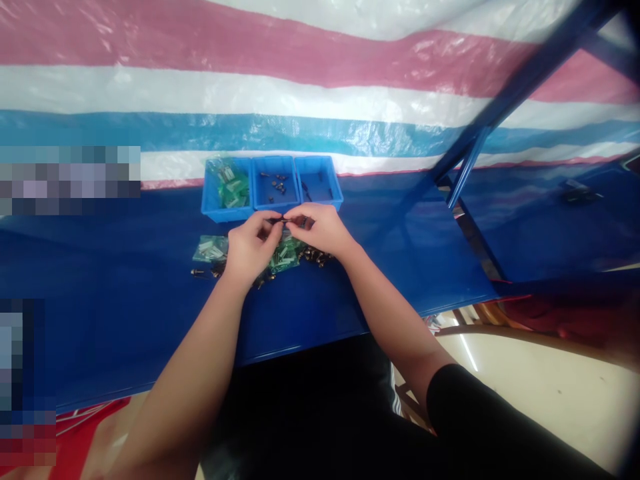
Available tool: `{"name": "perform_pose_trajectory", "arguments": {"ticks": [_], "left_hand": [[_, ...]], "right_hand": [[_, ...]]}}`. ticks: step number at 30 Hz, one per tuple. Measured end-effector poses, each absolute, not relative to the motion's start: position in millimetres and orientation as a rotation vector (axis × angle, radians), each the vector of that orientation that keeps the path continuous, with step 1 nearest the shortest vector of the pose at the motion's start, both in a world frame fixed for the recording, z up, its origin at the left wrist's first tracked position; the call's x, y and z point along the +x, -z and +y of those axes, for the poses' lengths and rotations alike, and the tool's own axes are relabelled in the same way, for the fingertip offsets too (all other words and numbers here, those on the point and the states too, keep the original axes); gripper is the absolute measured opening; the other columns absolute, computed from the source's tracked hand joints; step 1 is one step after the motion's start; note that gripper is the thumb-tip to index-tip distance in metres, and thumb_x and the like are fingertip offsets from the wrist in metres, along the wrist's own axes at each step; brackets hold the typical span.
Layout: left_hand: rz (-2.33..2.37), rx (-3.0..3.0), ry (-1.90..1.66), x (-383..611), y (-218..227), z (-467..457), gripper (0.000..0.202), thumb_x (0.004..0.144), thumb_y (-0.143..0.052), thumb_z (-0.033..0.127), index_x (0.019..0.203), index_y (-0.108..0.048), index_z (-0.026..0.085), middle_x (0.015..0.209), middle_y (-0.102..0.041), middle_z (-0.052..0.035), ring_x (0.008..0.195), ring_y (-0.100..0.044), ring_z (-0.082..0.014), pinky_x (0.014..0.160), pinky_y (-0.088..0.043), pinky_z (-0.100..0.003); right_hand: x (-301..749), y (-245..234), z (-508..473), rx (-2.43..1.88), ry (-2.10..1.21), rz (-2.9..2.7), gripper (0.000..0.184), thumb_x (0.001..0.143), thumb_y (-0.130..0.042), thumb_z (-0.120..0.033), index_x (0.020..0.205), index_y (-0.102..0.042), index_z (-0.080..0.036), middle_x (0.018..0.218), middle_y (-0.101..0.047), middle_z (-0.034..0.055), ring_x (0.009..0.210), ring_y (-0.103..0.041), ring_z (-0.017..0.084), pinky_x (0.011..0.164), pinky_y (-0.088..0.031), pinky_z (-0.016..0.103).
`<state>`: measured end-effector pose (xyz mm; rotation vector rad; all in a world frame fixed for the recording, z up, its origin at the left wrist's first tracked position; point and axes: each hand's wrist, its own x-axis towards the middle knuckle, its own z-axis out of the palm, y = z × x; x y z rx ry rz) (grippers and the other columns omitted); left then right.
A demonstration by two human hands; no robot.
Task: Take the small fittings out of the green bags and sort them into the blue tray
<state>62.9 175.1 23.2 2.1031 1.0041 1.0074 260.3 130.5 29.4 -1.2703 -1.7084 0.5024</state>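
Left hand (251,245) and right hand (323,225) both have fingers pinched on a small dark part (283,220), held over the bench (395,260) just in front of the blue bins (227,215); exact grip too small to make out. Main risk: it's a fingertip-only hold, so uneven push from one side could pop the part into the loose dark parts (317,257) below, probably hard to pick out again. Also, hands sit right over the green bag (287,255), so a low wrist could drag it and scatter pieces.
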Motion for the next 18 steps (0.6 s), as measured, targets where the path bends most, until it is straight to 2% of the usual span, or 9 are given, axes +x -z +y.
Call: {"name": "perform_pose_trajectory", "arguments": {"ticks": [5, 18], "left_hand": [[1.008, 2.143, -1.030, 63.2, -21.8, 176.1, 0.023, 0.095, -0.066, 0.039, 0.108, -0.075, 0.021, 0.072, -0.068, 0.0012, 0.063, -0.063, -0.0133, 0.066, -0.051, -0.027], [1.020, 2.162, -0.989, 64.4, -23.4, 174.8, 0.022, 0.099, -0.062, 0.036, 0.110, -0.073, 0.020, 0.072, -0.071, 0.0007, 0.065, -0.066, -0.0144, 0.068, -0.050, -0.028]], "right_hand": [[259.4, -31.3, 129.0, -1.294, -0.512, -1.727, 0.021, 0.094, -0.063, -0.027, 0.104, -0.080, -0.018, 0.098, -0.079, 0.0067, 0.086, -0.072, 0.017, 0.082, -0.058, 0.031], [257.9, -26.1, 131.6, -1.297, -0.511, -1.697, 0.024, 0.092, -0.064, -0.023, 0.109, -0.080, -0.017, 0.101, -0.080, 0.0073, 0.087, -0.072, 0.017, 0.084, -0.058, 0.031]]}}
